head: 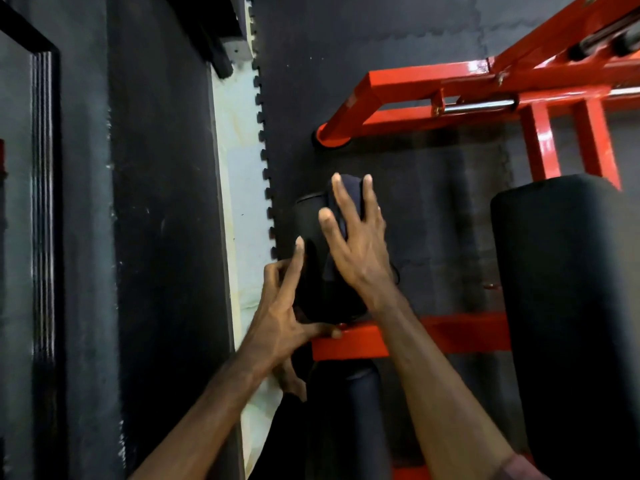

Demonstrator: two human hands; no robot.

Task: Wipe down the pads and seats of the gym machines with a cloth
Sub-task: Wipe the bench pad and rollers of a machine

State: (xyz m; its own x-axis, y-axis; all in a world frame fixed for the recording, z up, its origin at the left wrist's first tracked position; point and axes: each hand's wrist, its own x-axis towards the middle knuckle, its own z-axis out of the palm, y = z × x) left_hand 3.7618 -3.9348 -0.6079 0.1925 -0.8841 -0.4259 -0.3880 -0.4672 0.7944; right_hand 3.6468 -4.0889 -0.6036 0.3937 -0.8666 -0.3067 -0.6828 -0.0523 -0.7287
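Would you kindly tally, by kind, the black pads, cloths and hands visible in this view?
Black pads: 3: small pad, lower roller pad, large pad
Cloths: 1: dark cloth under the right hand
Hands: 2: left hand, right hand
Total: 6

Black interlocking rubber floor mats (pixel 398 46) are covering the ground, their toothed edge lying beside a pale bare floor strip (pixel 239 168); a dark painted wall (pixel 156 202) is standing left.
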